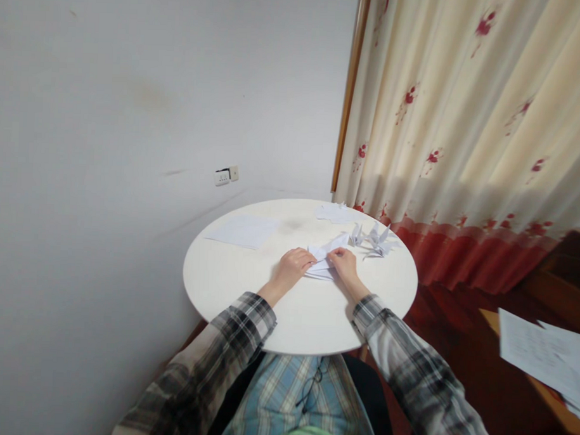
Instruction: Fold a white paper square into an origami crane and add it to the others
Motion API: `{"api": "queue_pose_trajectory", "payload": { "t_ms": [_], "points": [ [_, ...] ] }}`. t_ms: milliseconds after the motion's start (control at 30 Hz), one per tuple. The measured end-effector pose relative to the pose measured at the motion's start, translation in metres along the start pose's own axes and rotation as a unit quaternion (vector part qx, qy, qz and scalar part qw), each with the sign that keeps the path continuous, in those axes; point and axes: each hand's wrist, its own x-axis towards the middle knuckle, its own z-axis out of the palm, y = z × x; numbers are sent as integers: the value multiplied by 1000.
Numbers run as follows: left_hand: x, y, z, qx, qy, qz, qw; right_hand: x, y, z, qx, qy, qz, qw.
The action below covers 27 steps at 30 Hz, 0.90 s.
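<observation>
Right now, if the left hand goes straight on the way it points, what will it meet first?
The left hand would first meet the folded white paper, which it seems to touch; beyond that, probably the right hand, though depth is unclear.

The pale wall (134, 60) looked kinda scuffed to me, and a red-flowered cream curtain (464, 122) hung above dark-red flooring (451, 318).

Left hand (294, 265) and right hand (344, 264) both pinching folded white paper (321, 272), pretty much mid-table. Few origami cranes (379, 243) hanging out near round white table's (230, 291) right edge, flat sheet (246, 231) toward far-left edge.
</observation>
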Motion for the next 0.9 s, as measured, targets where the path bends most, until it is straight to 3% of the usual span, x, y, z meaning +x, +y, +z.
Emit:
{"api": "queue_pose_trajectory", "payload": {
  "t_ms": [600,800,900],
  "points": [
    [-3,-2,6,-12,2,9,1000,0,0,-1,-35,14,5,999],
    [2,6,-4,-15,12,-19,1000,1,0,-1,-40,-21,-20,999],
    [3,3,-5,-8,12,-60,998,-3,-4,1,-14,-72,-66,995]
  ]
}}
